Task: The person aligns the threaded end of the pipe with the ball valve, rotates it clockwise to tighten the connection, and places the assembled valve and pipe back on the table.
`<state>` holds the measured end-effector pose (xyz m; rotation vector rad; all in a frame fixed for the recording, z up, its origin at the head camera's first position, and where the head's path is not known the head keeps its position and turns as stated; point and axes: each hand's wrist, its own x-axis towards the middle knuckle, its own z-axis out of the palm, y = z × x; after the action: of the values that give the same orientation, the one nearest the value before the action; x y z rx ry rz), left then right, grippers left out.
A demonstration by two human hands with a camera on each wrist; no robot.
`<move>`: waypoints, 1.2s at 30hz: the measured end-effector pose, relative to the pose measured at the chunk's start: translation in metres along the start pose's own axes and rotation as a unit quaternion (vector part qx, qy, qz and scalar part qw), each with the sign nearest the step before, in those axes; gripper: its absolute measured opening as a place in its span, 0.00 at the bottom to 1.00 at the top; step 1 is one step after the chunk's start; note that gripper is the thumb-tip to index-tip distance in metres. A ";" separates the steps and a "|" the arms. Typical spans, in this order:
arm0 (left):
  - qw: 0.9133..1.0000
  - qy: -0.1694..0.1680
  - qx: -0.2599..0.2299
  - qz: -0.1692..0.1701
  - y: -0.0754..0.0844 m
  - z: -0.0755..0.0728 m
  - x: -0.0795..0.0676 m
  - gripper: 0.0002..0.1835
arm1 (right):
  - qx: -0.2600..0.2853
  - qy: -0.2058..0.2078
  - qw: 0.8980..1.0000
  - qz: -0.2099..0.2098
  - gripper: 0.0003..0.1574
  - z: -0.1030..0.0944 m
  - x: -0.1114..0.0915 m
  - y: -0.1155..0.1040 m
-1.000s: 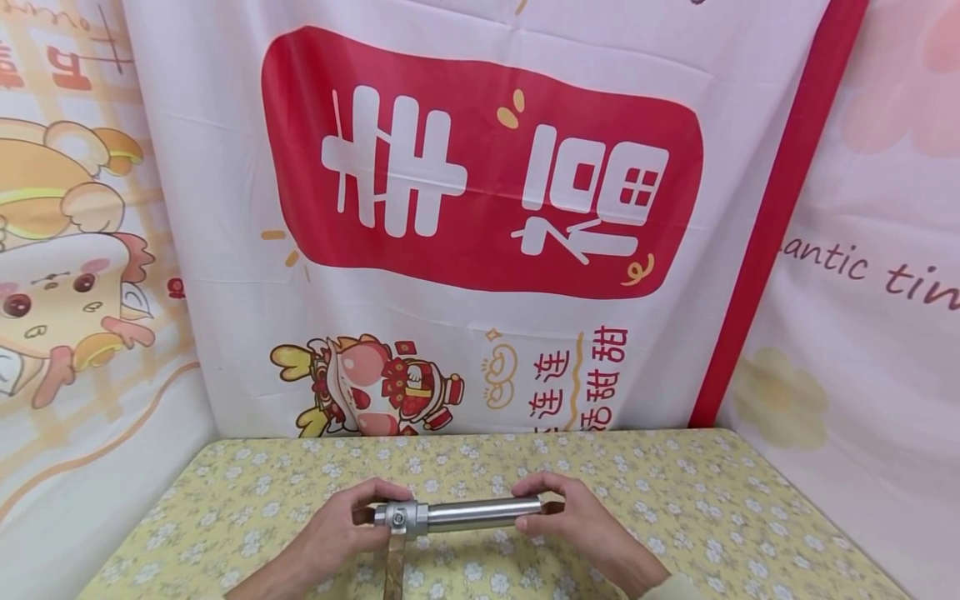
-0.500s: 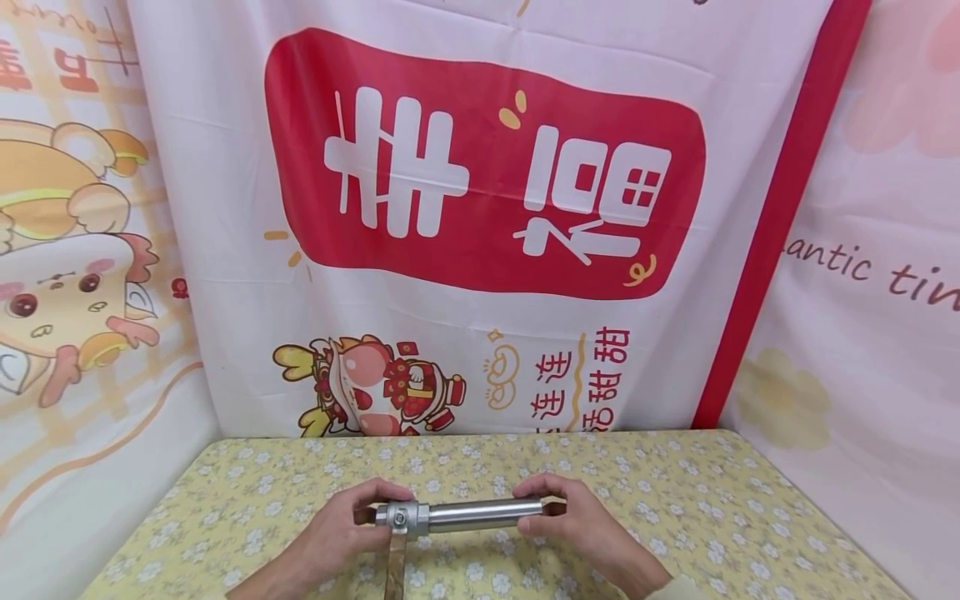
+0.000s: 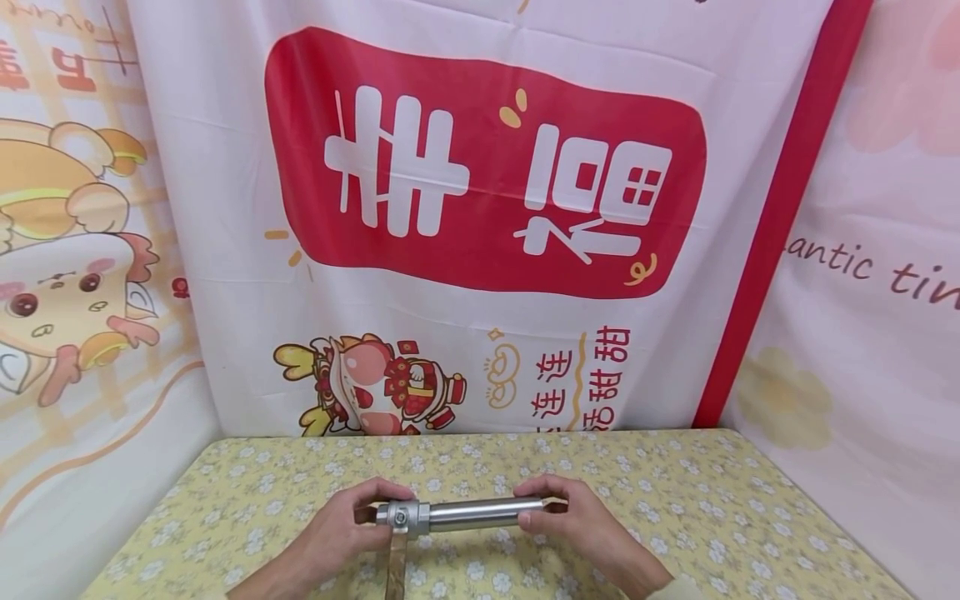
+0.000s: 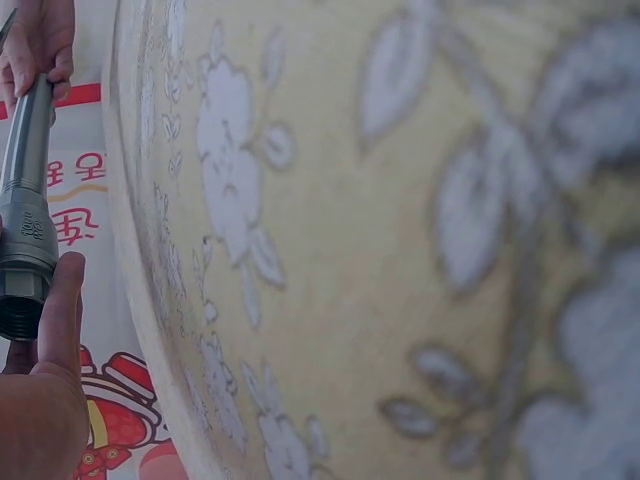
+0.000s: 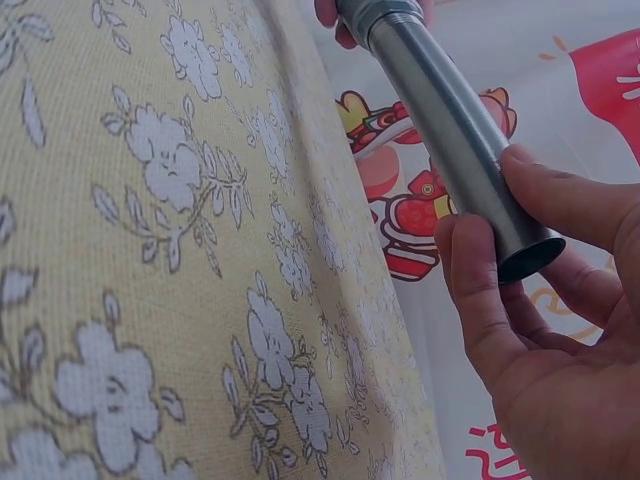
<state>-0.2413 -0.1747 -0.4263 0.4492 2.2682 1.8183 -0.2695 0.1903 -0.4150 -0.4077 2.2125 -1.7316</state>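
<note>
A bare metal pipe [image 3: 486, 513] is joined at its left end to a ball valve [image 3: 402, 517], whose flat lever handle [image 3: 395, 568] points down toward the person. My left hand [image 3: 341, 525] grips the valve body, thumb on the near side and fingers on the far side. At the other end, my right hand [image 3: 573, 517] pinches the pipe between thumb and fingers. The right wrist view shows the pipe's open, hollow end [image 5: 532, 262] between those fingertips. In the left wrist view the valve's threaded opening [image 4: 20, 318] faces the palm side.
The table [image 3: 247, 475] has a yellow flowered cloth. Behind it hangs a white cloth [image 3: 480, 333] with a red printed panel, and more printed cloths hang at the left [image 3: 75, 350] and right [image 3: 862, 375]. The table's back edge runs along the hanging cloth.
Both hands keep their hold and the pipe with its valve stays almost in place. The head view has shifted very slightly.
</note>
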 end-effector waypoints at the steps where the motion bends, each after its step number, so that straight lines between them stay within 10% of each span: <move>1: 1.000 -0.001 -0.001 0.000 0.000 0.000 0.000 0.22 | 0.001 -0.001 1.000 0.002 0.25 0.000 0.000 0.000; 36: 1.000 -0.005 -0.012 -0.005 -0.001 0.000 0.002 0.20 | 0.011 0.008 1.000 0.000 0.24 0.000 0.001 -0.002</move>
<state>-0.2431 -0.1740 -0.4274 0.4417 2.2357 1.8331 -0.2707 0.1894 -0.4130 -0.3905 2.2017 -1.7636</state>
